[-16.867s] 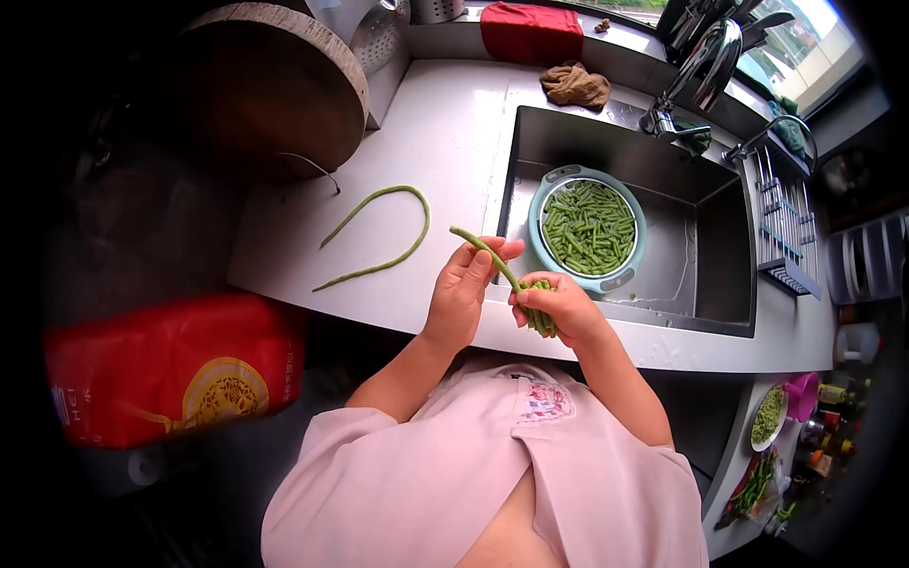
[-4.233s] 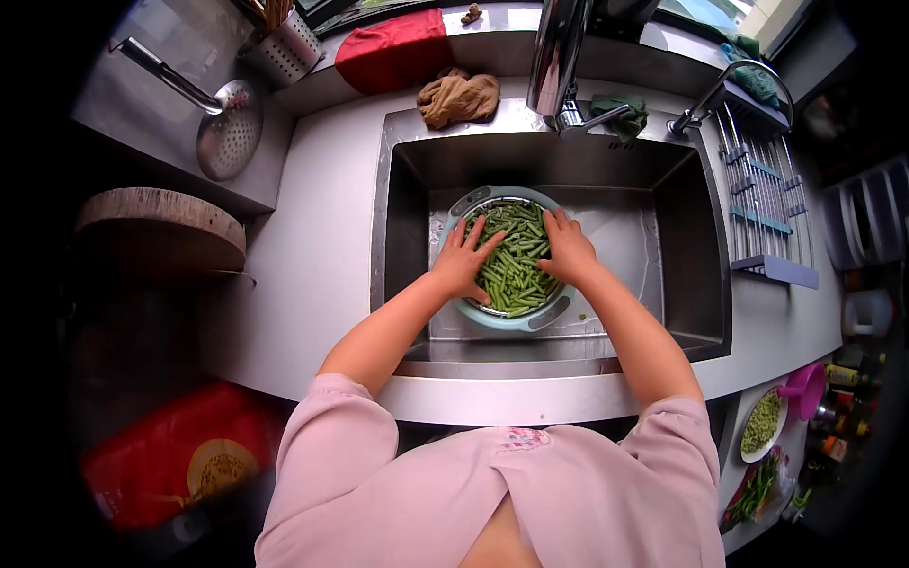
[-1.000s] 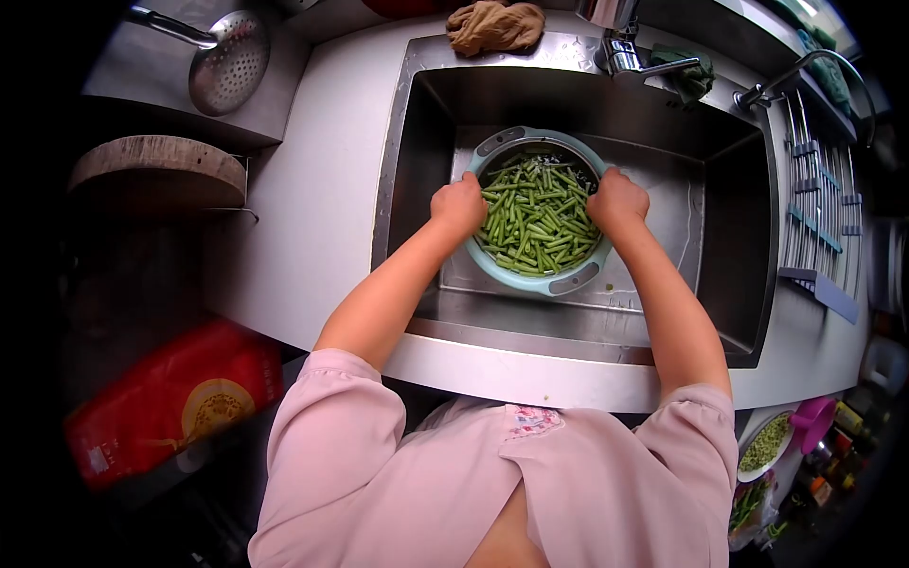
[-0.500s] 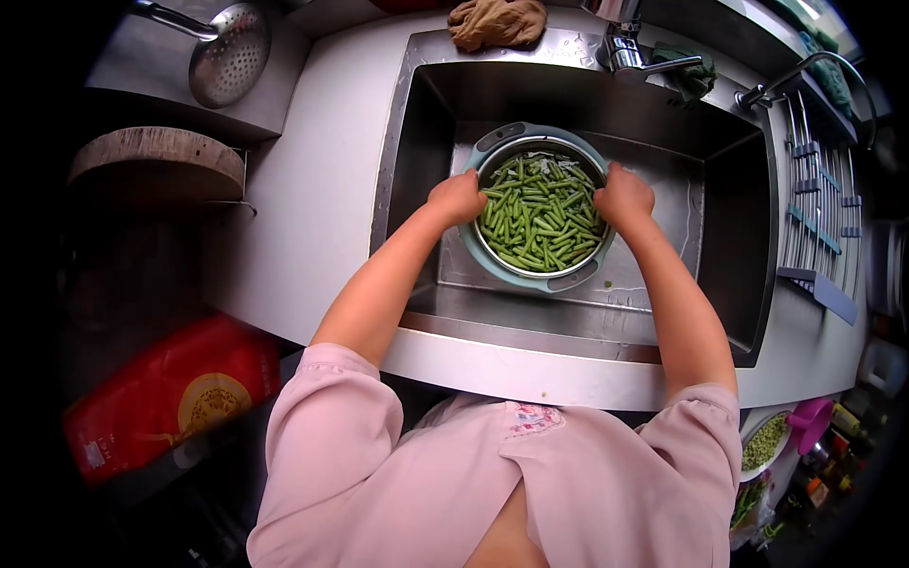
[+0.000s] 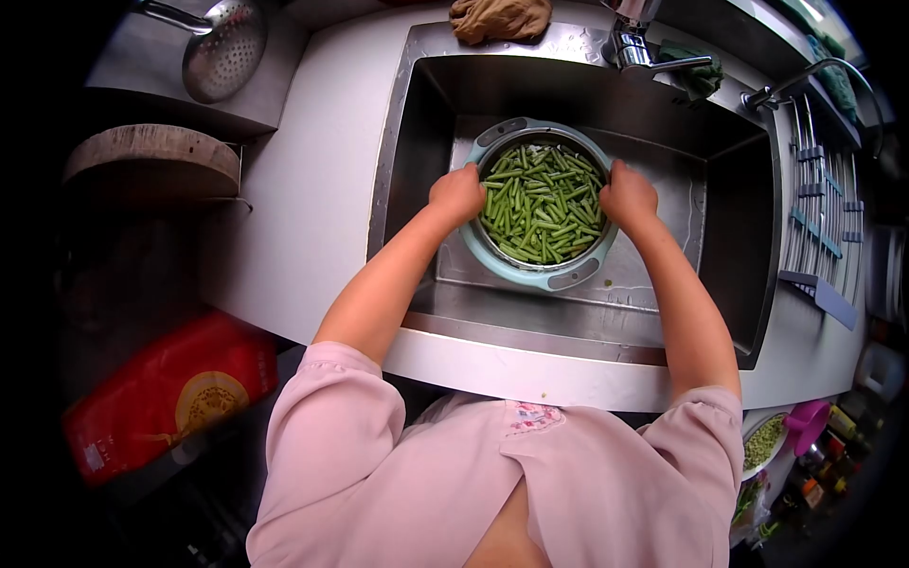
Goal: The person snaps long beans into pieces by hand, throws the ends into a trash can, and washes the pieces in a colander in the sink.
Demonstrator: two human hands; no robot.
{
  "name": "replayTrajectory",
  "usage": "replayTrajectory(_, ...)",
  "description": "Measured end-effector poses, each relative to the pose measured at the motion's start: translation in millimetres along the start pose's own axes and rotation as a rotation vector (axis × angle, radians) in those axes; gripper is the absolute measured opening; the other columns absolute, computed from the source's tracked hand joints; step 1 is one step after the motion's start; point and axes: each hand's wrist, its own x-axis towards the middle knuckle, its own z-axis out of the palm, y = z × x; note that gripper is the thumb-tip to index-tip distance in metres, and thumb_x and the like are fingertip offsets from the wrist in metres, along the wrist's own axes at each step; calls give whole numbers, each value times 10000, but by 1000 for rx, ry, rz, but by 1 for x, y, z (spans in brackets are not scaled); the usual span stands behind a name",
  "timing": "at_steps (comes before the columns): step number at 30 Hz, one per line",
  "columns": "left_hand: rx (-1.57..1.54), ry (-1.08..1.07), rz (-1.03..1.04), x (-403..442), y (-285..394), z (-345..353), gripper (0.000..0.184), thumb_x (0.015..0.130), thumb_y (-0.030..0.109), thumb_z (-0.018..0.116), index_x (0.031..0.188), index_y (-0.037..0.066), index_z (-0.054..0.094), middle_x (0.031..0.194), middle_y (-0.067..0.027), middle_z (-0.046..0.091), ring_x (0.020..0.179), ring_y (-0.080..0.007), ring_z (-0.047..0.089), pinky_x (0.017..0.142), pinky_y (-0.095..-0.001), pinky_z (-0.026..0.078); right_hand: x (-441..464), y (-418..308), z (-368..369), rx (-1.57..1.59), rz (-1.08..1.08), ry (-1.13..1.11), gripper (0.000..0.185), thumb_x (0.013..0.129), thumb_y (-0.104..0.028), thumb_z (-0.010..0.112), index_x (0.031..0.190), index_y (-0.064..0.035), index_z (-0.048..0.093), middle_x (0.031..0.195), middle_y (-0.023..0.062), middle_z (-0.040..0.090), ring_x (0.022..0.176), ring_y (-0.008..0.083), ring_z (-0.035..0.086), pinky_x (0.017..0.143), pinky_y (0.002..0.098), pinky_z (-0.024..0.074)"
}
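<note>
Cut green beans [image 5: 540, 204] fill a round metal-lined basin [image 5: 508, 269] with a pale blue outer rim and oval handle openings at its top and bottom. The basin is inside the stainless steel sink [image 5: 653, 308]. My left hand [image 5: 457, 197] is closed on the basin's left side, and my right hand [image 5: 630, 197] on its right side. Fingertips of both hands are partly hidden at the rim. I cannot tell whether the basin rests on the sink floor or is slightly raised.
Behind the sink are a chrome faucet [image 5: 628, 45], a brown cloth [image 5: 499, 19] and a green cloth [image 5: 696, 80]. A dish rack [image 5: 819, 189] stands at right. On the left are a round wooden board [image 5: 151, 163], a perforated skimmer [image 5: 224, 52] and a red bag [image 5: 170, 398].
The beans have shifted inside the basin and lie more evenly, with the pale glints at the far side reduced. Both hands keep their hold at the sides.
</note>
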Motion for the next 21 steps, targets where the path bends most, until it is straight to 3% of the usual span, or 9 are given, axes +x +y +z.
replayTrajectory(21,-3,86,-45,-3,5,3,230,782,168,585,915,-16,549,843,-225,622,813,-395,600,709,-479,469,-4,-2,7,59,43,83,195,731,-107,540,904,-22,509,805,197,630,764,371,616,663,477,482)
